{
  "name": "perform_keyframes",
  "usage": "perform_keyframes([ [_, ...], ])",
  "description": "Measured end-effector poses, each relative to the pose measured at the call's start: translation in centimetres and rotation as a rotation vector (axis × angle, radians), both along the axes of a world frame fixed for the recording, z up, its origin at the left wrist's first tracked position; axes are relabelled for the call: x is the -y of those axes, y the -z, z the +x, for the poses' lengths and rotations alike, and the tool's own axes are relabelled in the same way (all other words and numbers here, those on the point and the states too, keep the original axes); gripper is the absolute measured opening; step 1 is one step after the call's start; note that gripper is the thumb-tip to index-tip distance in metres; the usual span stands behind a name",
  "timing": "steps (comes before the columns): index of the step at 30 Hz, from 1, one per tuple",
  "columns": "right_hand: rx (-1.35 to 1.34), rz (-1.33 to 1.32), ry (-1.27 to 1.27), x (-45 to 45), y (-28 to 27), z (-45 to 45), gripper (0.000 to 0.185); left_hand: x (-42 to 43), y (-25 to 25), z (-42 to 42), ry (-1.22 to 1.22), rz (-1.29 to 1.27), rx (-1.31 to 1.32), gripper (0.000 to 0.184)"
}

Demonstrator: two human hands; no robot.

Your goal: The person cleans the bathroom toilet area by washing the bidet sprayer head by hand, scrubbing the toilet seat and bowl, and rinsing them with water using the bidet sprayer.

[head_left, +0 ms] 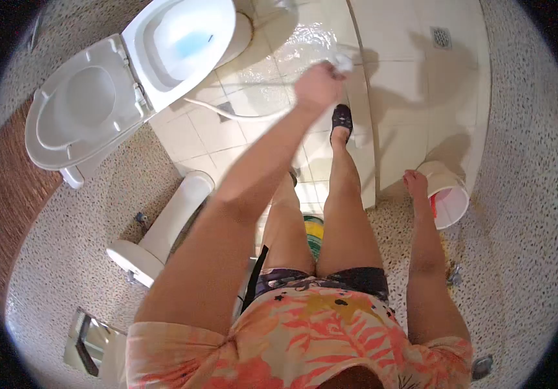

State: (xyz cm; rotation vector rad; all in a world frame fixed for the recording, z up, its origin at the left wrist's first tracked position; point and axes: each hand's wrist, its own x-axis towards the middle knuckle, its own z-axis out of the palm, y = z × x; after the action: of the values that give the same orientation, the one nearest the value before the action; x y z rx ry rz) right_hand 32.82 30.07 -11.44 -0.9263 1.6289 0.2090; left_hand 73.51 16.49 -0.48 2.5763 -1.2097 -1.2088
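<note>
My left hand (321, 84) reaches forward over the wet floor, its fingers closed around a white sprayer head (342, 63). Its white hose (253, 118) curves over the tiles from the toilet side. Water glistens on the floor (308, 45) ahead of the hand. My right hand (415, 183) hangs low beside a white bucket (444, 178); its fingers look loosely bent, with nothing visible in them. Whether it touches the bucket I cannot tell. Something red shows inside the bucket near the rim.
On the left stands a toilet (227, 45) with lid and seat raised and bluish water inside. Nearer is a pedestal washbasin (178, 211). Floor drains (441, 37) sit in the tiles, and a low step edge (364, 84) runs past my shoe (342, 120). Pebbled walls enclose the room.
</note>
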Motion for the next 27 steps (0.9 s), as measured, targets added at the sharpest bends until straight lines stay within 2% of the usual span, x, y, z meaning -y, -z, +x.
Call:
perform_keyframes([
  [4, 0.036, -0.086, -0.102, -0.2, 0.6, 0.4, 0.022, -2.0, 2.8, -0.6, -0.174, 0.041, -0.033, 0.041],
  [6, 0.089, -0.089, 0.054, 0.3, -1.1, 2.1, 0.022, -3.3, 2.6, 1.0, -0.238, 0.038, -0.03, 0.04],
  [13, 0.066, -0.043, -0.25, 0.9, -1.7, 3.4, 0.021, -9.0, 1.0, 6.6, -0.426, -0.013, -0.023, 0.039],
  [15, -0.017, -0.055, -0.434, 1.1, -0.4, 2.8, 0.02, -10.5, 0.7, 7.5, -0.473, -0.027, -0.033, 0.04],
  [16, -0.021, -0.069, -0.451, 1.4, -1.1, 3.7, 0.02, -11.0, 0.5, 8.1, -0.498, -0.043, -0.037, 0.041],
  [18, 0.043, -0.061, -0.327, 1.7, -2.9, 6.5, 0.018, -12.5, 0.6, 8.8, -0.535, -0.082, -0.048, 0.041],
  [21, 0.11, -0.117, -0.355, 2.0, -4.2, 10.3, 0.018, -14.6, -0.7, 10.5, -0.607, -0.115, -0.057, 0.042],
  [22, 0.035, -0.166, -0.488, 2.3, -4.2, 12.1, 0.017, -15.6, -1.2, 11.4, -0.634, -0.108, -0.055, 0.041],
  [25, 0.097, -0.246, -0.566, 2.4, -5.0, 17.2, 0.018, -19.1, -2.1, 14.9, -0.686, -0.154, -0.052, 0.037],
  [27, 0.068, -0.172, -0.548, 1.8, -5.3, 21.1, 0.019, -21.5, -1.7, 17.0, -0.692, -0.223, 0.001, 0.038],
])
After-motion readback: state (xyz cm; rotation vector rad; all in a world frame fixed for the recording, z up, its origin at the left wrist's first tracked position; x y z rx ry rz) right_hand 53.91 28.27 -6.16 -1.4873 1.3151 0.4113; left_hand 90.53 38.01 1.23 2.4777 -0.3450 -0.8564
